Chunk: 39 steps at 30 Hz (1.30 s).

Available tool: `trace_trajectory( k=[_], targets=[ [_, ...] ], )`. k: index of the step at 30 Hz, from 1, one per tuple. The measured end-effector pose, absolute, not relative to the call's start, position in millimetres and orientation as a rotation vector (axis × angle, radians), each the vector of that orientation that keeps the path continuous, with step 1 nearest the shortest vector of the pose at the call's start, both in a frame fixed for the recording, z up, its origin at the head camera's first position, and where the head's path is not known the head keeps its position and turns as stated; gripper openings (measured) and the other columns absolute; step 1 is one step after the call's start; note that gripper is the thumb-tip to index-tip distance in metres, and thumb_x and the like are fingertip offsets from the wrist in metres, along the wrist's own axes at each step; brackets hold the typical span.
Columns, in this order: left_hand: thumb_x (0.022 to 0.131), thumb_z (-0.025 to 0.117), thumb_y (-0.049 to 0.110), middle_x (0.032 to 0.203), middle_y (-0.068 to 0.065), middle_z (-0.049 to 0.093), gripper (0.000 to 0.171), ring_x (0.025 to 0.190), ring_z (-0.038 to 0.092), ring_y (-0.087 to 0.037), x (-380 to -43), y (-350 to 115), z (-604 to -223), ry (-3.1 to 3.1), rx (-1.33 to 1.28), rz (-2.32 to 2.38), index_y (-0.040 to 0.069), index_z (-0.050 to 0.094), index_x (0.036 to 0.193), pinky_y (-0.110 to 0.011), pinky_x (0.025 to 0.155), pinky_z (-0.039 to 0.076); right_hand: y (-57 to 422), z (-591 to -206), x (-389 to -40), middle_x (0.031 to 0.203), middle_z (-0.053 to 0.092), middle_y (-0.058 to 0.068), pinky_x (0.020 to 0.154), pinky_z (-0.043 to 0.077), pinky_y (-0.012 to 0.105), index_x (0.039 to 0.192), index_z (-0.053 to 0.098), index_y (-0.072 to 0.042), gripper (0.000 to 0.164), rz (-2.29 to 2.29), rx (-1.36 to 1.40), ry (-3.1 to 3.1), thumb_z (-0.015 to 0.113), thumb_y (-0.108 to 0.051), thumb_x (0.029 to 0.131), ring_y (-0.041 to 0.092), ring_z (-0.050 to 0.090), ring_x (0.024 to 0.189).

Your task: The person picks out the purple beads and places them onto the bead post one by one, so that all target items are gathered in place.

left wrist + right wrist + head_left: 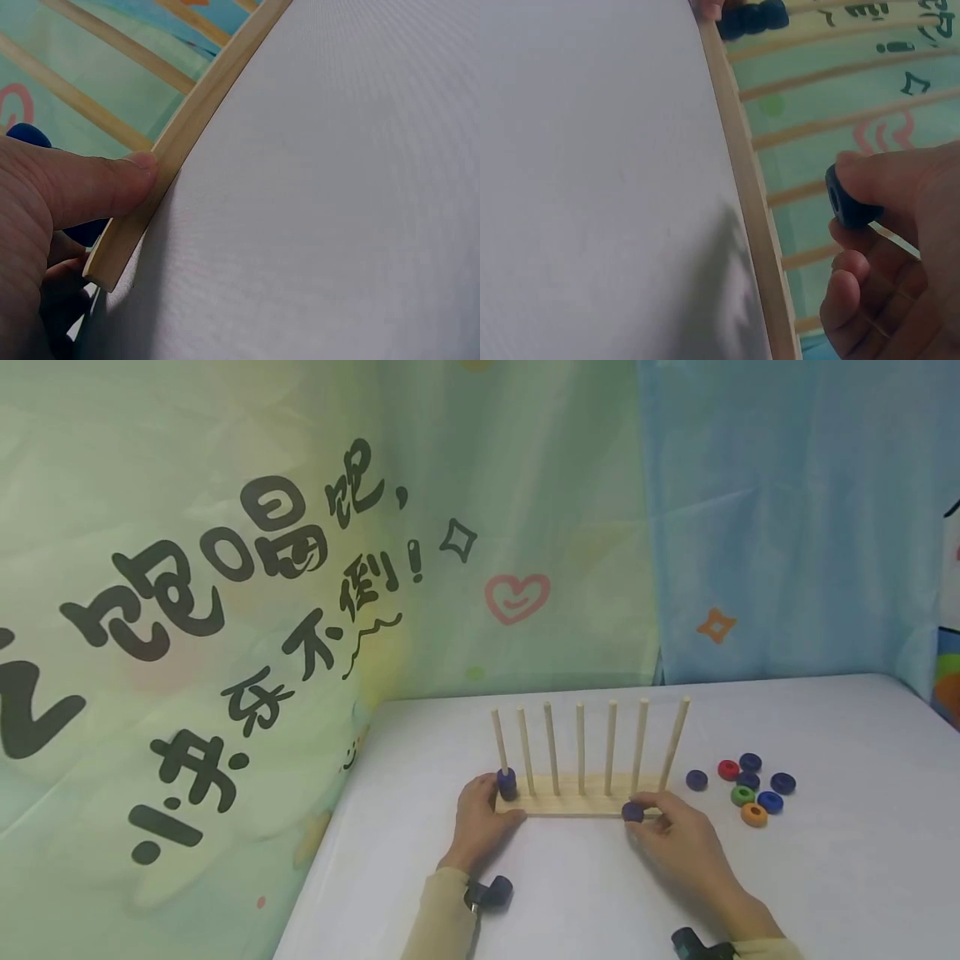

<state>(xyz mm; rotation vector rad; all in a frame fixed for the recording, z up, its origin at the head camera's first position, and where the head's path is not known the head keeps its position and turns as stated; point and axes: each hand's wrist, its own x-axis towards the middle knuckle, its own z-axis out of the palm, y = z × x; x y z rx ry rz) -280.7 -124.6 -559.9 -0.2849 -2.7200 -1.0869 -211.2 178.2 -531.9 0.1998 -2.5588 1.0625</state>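
Observation:
A wooden peg rack (577, 806) with a row of upright pegs stands on the white table. Several dark blue rings (507, 785) are stacked at the foot of its leftmost peg. My left hand (483, 827) grips the rack's left end, with the thumb (112, 184) along the front edge of the base and the other fingers partly hidden behind. Between thumb and forefinger, my right hand (678, 835) pinches a single dark blue ring (847, 199). That ring is in front of the rack's right part, off the pegs, its hole showing in the right wrist view.
Loose rings lie on the table right of the rack: a red ring (727, 769), a green ring (742, 796), an orange ring (753, 814) and several blue ones, including a blue ring (697, 780) nearest the rack. A printed curtain (525, 527) hangs behind the table.

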Motion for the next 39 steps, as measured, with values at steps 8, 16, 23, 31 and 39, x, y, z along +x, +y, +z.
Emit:
trace_trajectory(
  k=[8, 16, 23, 31, 39],
  targets=[
    [0.072, 0.083, 0.031, 0.125, -0.011, 0.061, 0.058, 0.123, 0.051, -0.031, -279, -123, -559, -2.706, -0.28, -1.115, 0.01, 0.065, 0.123, -0.047, 0.11, 0.034, 165, -535, -208, 0.103, 0.072, 0.004, 0.058, 0.048, 0.023, 0.109, 0.07, -0.015, 0.035, 1.122, 0.25, -2.606, 0.082, -0.014, 0.076, 0.004, 0.058, 0.068],
    [0.072, 0.083, 0.031, 0.125, -0.011, 0.061, 0.059, 0.123, 0.051, -0.031, -279, -123, -559, -2.714, -0.276, -1.115, 0.009, 0.065, 0.124, -0.047, 0.11, 0.035, 155, -539, -206, 0.103, 0.072, 0.003, 0.061, 0.047, 0.022, 0.112, 0.069, -0.014, 0.038, 1.225, 0.218, -2.633, 0.082, -0.015, 0.076, 0.004, 0.057, 0.07],
    [0.071, 0.082, 0.03, 0.125, -0.012, 0.061, 0.06, 0.122, 0.051, -0.031, -278, -124, -558, -2.703, -0.29, -1.112, 0.009, 0.064, 0.124, -0.047, 0.109, 0.035, 142, -540, -202, 0.104, 0.072, 0.003, 0.058, 0.046, 0.022, 0.117, 0.068, -0.014, 0.043, 1.3, 0.223, -2.651, 0.081, -0.014, 0.076, 0.003, 0.054, 0.067],
    [0.072, 0.082, 0.029, 0.125, -0.013, 0.061, 0.061, 0.122, 0.051, -0.033, -278, -123, -556, -2.702, -0.295, -1.11, 0.008, 0.063, 0.126, -0.049, 0.108, 0.036, 135, -546, -201, 0.097, 0.071, -0.002, 0.058, 0.046, 0.021, 0.108, 0.071, -0.014, 0.036, 1.299, 0.279, -2.593, 0.082, -0.009, 0.074, 0.0, 0.052, 0.065],
    [0.071, 0.083, 0.029, 0.124, -0.014, 0.061, 0.061, 0.122, 0.051, -0.033, -278, -122, -554, -2.704, -0.293, -1.116, 0.007, 0.064, 0.125, -0.049, 0.108, 0.035, 126, -547, -197, 0.096, 0.069, -0.005, 0.058, 0.047, 0.021, 0.105, 0.069, -0.018, 0.036, 1.382, 0.306, -2.574, 0.082, -0.007, 0.073, 0.001, 0.052, 0.066]
  ],
)
